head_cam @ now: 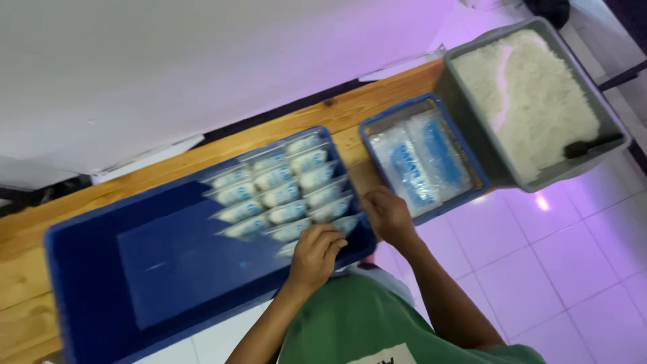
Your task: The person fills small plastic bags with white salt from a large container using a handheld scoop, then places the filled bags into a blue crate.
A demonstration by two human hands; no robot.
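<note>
Seen from above, our left hand [315, 255] curls its fingers over the nearest filled pouch [291, 248] at the near end of the rows, though we cannot tell whether it pinches the pouch or only presses on it. Our right hand [387, 214] rests with fingers bent on the near right corner of the big blue crate [87, 283], just beside the last pouches; what it grips, if anything, is hidden.

The rows of small clear pouches [280, 189], each filled white with a blue printed panel, lie directly ahead of both hands. They are packed in three overlapping files whose long axis runs away from us and slightly rightward. The left hand is the nearer to them and touches them.

Farther right of our right hand, a smaller blue tray [377, 125] holds flat, empty clear bags [418, 162] with blue print. Beyond it stands a grey tub [465, 114] heaped with white rice [532, 101], a dark scoop [593, 145] lying at its far right edge. Everything sits on a wooden counter [20, 236].
</note>
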